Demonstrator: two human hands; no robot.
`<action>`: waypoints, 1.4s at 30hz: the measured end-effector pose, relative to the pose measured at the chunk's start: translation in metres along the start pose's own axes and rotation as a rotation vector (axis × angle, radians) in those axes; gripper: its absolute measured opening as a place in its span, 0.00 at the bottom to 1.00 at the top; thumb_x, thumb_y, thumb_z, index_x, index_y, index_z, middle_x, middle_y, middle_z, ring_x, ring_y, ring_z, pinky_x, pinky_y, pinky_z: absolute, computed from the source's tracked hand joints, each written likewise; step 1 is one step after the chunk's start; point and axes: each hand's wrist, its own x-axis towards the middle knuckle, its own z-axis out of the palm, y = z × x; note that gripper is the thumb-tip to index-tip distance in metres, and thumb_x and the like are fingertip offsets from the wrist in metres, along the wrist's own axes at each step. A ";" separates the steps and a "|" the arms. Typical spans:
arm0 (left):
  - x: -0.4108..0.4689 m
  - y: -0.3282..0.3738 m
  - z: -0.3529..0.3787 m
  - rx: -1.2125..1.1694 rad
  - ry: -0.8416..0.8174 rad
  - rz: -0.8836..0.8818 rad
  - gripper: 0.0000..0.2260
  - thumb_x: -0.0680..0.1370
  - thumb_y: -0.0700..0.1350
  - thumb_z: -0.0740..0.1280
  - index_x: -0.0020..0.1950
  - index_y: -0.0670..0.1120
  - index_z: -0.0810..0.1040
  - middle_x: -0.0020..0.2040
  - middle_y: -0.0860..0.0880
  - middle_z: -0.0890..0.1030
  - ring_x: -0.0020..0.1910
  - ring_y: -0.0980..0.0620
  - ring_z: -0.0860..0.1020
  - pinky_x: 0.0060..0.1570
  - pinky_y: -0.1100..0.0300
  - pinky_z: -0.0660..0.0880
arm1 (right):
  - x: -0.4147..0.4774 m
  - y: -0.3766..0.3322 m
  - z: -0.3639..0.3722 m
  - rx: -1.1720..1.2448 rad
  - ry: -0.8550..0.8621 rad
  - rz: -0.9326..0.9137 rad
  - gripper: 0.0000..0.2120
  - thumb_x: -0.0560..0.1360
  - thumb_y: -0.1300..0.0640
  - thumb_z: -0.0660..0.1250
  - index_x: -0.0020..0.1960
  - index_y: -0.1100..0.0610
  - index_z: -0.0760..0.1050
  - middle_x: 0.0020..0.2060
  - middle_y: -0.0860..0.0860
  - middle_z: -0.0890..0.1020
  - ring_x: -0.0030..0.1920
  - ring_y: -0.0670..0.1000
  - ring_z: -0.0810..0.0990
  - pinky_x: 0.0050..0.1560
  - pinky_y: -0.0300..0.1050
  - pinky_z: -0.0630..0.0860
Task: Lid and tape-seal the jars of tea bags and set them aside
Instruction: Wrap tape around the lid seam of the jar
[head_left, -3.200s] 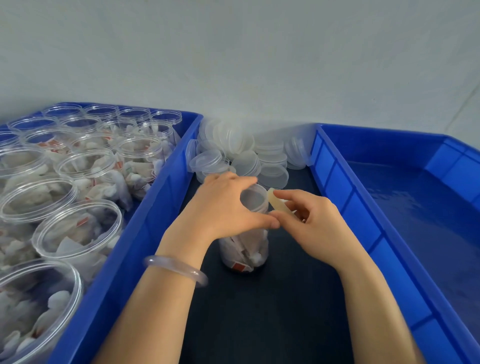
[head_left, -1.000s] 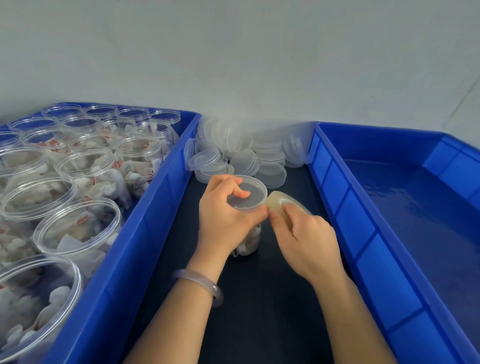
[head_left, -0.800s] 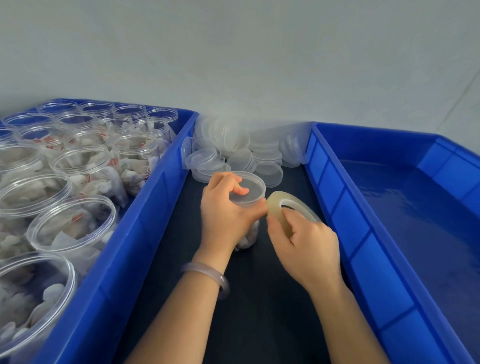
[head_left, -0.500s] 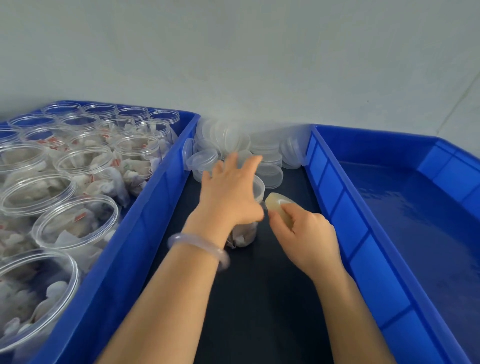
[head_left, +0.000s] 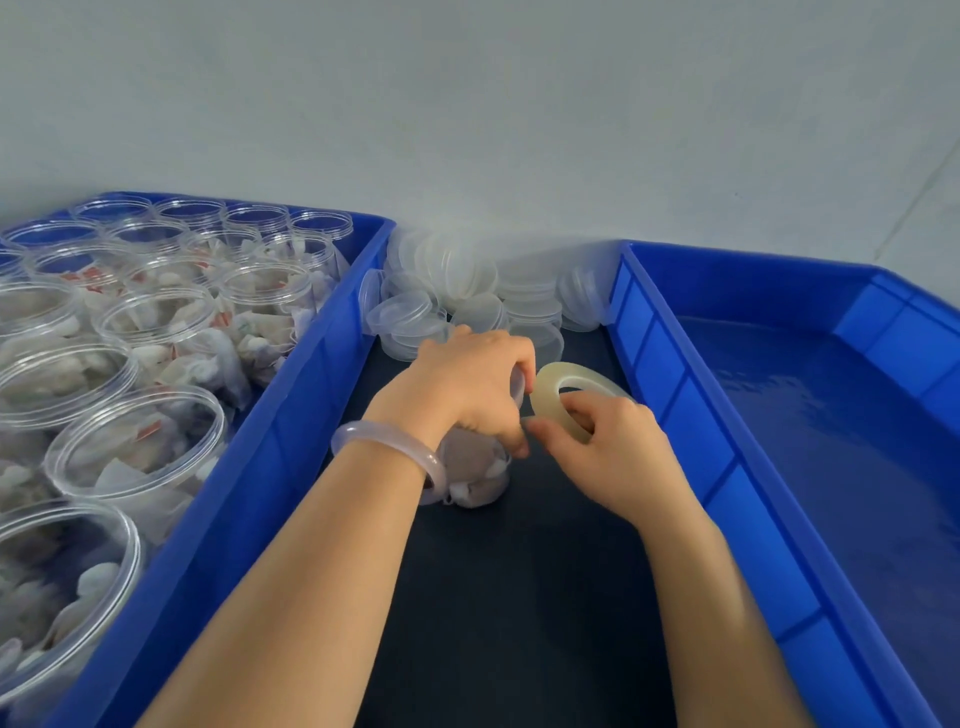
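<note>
Here: hand on jar, tape roll alongside

Empty blue plastic crate (head_left: 675, 395) on the right. Blue plastic crate (head_left: 291, 395) on the left, packed with open clear jars of tea bags (head_left: 135, 436). Dark table (head_left: 519, 597) between the crates, with a heap of clear round lids (head_left: 457, 275) at its far end. One clear tea-bag jar (head_left: 475, 478) stands upright mid-table. Left hand (head_left: 462, 384) is curled over its top, gripping. Right hand (head_left: 608, 447) pinches a translucent tape roll (head_left: 545, 384) just beside the jar's top.
</note>
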 end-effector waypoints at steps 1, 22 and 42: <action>-0.001 0.000 0.000 -0.002 -0.004 0.013 0.23 0.61 0.57 0.79 0.48 0.58 0.69 0.51 0.57 0.72 0.52 0.53 0.65 0.46 0.54 0.59 | 0.001 0.000 0.000 -0.002 -0.001 0.000 0.22 0.72 0.40 0.66 0.32 0.55 0.65 0.24 0.47 0.64 0.26 0.47 0.62 0.28 0.42 0.59; -0.010 -0.010 -0.006 -0.044 -0.060 0.067 0.30 0.61 0.59 0.79 0.54 0.59 0.64 0.53 0.54 0.69 0.51 0.53 0.71 0.42 0.59 0.68 | 0.006 -0.008 -0.008 -0.023 0.038 -0.036 0.24 0.69 0.35 0.67 0.35 0.56 0.68 0.25 0.46 0.64 0.27 0.48 0.62 0.28 0.45 0.61; -0.037 -0.013 0.006 -0.154 0.202 -0.017 0.29 0.68 0.60 0.74 0.68 0.59 0.73 0.71 0.57 0.68 0.72 0.52 0.63 0.64 0.50 0.65 | 0.005 -0.005 -0.002 0.458 -0.188 0.009 0.15 0.75 0.52 0.68 0.57 0.61 0.78 0.43 0.60 0.81 0.39 0.46 0.73 0.41 0.43 0.70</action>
